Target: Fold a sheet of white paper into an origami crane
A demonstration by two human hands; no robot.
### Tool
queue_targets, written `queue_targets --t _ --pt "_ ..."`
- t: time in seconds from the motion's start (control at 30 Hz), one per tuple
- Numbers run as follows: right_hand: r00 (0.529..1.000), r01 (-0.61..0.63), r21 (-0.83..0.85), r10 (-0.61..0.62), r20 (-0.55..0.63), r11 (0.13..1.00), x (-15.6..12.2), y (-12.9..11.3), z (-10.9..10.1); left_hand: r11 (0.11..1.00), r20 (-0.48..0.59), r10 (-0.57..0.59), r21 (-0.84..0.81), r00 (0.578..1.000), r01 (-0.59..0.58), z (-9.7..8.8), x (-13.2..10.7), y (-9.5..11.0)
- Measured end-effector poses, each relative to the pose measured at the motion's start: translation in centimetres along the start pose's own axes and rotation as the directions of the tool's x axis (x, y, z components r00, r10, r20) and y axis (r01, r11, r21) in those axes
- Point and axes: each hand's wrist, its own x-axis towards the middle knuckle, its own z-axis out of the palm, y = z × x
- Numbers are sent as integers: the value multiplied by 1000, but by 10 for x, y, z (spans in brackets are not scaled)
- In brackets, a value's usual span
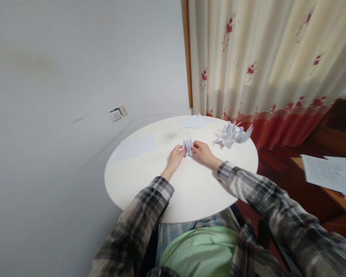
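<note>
Between my two hands, over the middle of a round white table (pixel 196 188), is a small piece of folded white paper (pixel 188 146) with pointed tips standing up. My left hand (pixel 177 155) pinches its left side between thumb and fingers. On the other side, my right hand (pixel 202 151) grips the right edge in the same way. Some fingertips are hidden behind the paper. To the right of my right hand lies a heap of folded white paper pieces (pixel 228 134) with thin, pointed ends, perhaps paper cranes.
Flat white sheets (pixel 137 146) lie at the table's left, and more paper (pixel 194 122) at its far edge. A wall with a socket (pixel 115 115) borders the left. Behind hangs a floral curtain (pixel 248 57). Written sheets (pixel 328 173) rest on wooden furniture at right.
</note>
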Motion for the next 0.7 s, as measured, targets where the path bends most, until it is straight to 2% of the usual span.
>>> queue_targets --t 0.23,0.47,0.7 --pt "998 5 53 -2 -62 999 1 2 1 997 23 -64 -44 998 65 0 -3 3" --pt "997 8 128 2 -83 992 1 0 -1 990 -21 -98 -103 995 95 2 -5 11" --pt "993 1 179 20 -117 984 0 -5 -2 967 24 -132 -216 991 134 2 -12 20"
